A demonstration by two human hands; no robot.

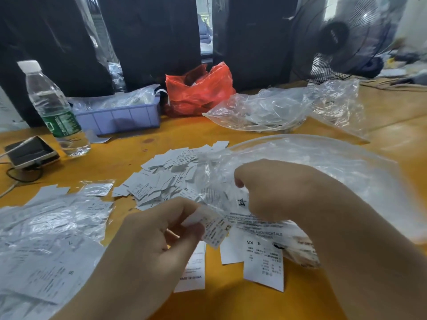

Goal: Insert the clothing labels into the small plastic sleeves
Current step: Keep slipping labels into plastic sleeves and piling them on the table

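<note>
- The left hand (159,241) pinches a small label (215,229) between thumb and fingertips, lifted over the table's (242,303) near edge.
- The right hand (272,190), fingers curled, grips a clear sleeve (233,204) just beside the label; whether its mouth is open, I cannot tell.
- The label's long axis runs diagonally, upper end toward the sleeve, lower end toward the near edge, with "XS" printed along its right side.
- Risk: the limp film may collapse or cling, so the label would buckle at the mouth.
- Risk: a light pinch could let the label drop among the loose pile (166,179) at mid-table.
- Risk: two labels may be stuck together.
</note>
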